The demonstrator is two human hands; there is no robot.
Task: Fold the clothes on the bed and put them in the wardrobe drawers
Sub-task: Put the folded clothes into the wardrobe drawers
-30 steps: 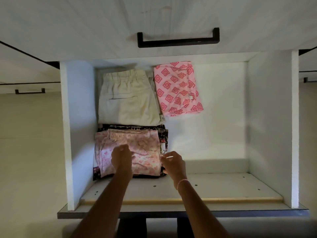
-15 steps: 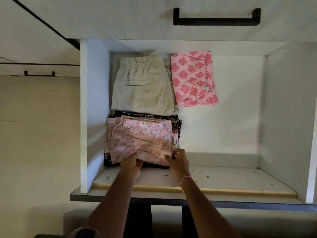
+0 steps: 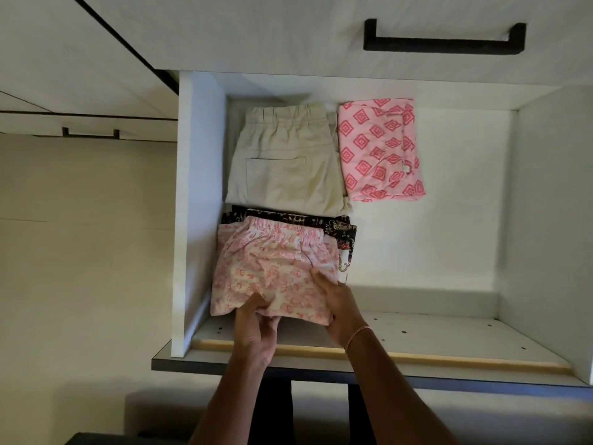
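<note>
Drawer (image 3: 199,187): 4 folded garments. Beige shorts (image 3: 285,165) and diamond-print garment (image 3: 378,149) at back. Floral shorts (image 3: 276,268) front-left, stacked on dark printed garment (image 3: 343,232). 2 hands: left hand (image 3: 255,332) and right hand (image 3: 340,309), each grip clasping the floral shorts' near edge.

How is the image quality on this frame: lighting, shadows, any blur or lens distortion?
Head view: the drawer is brightly lit at right and back, with a shadow band along its near wall, while the beige surface at left is dim. Head view: the wide-angle lens splays the drawer's side walls outward. Head view: the pink floral shorts, gripped by the left hand and right hand, read clearly. The black handle looks soft-edged.
</note>
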